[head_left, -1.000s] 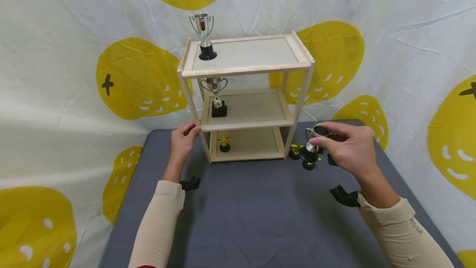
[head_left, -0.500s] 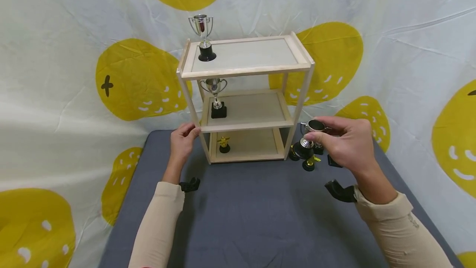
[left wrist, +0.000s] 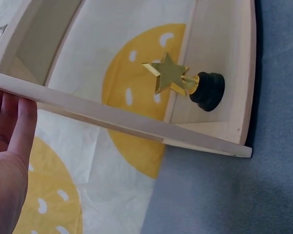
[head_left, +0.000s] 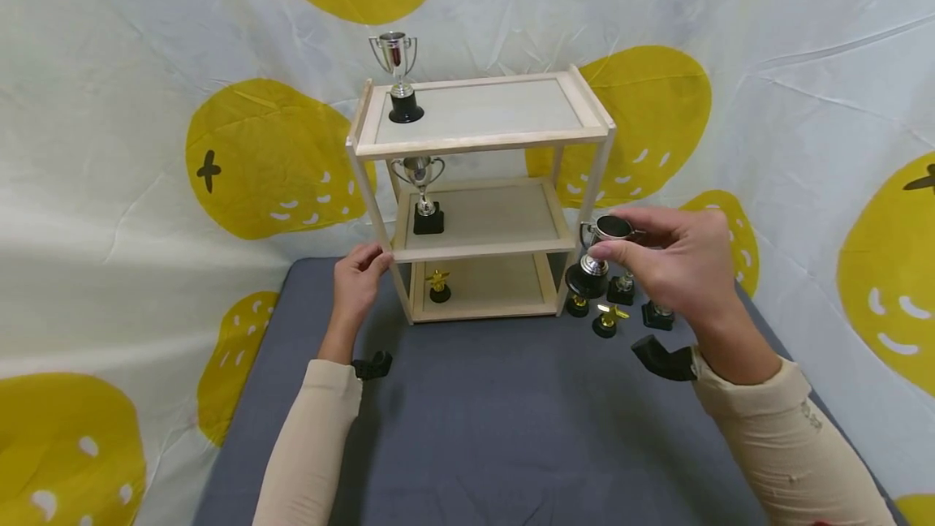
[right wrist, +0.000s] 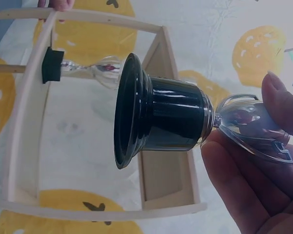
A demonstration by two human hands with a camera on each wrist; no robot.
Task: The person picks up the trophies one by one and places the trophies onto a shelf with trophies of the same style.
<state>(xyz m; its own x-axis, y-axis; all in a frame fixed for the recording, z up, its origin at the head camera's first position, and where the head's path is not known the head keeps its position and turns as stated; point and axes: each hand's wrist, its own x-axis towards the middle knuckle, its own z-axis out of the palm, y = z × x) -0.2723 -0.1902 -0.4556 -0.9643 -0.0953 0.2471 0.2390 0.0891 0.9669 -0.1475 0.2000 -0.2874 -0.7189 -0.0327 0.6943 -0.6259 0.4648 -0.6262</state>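
My right hand (head_left: pixel 675 262) holds a silver trophy cup (right wrist: pixel 249 119) by its bowl, in the air right of the wooden shelf (head_left: pixel 482 252). The trophy's round black base (right wrist: pixel 171 112) tilts toward the shelf in the head view. With thumb and fingers my left hand (head_left: pixel 358 282) grips the shelf's left front post, level with the middle board. On the top board stands a silver trophy (head_left: pixel 398 75) at the left. Another silver trophy (head_left: pixel 424 193) on a square black base stands at the left of the middle board. A gold star trophy (left wrist: pixel 168 75) is on the bottom board's left.
Right of the shelf, on the grey cloth (head_left: pixel 497 412), stand gold star trophies (head_left: pixel 606 321) and silver trophies on square black bases (head_left: pixel 621 289), partly hidden by my right hand. A white curtain (head_left: pixel 109 144) with yellow fruit shapes hangs behind.
My right hand has moved up and to the left with the silver trophy, uncovering more of the trophies on the cloth. The left hand keeps its place on the post.
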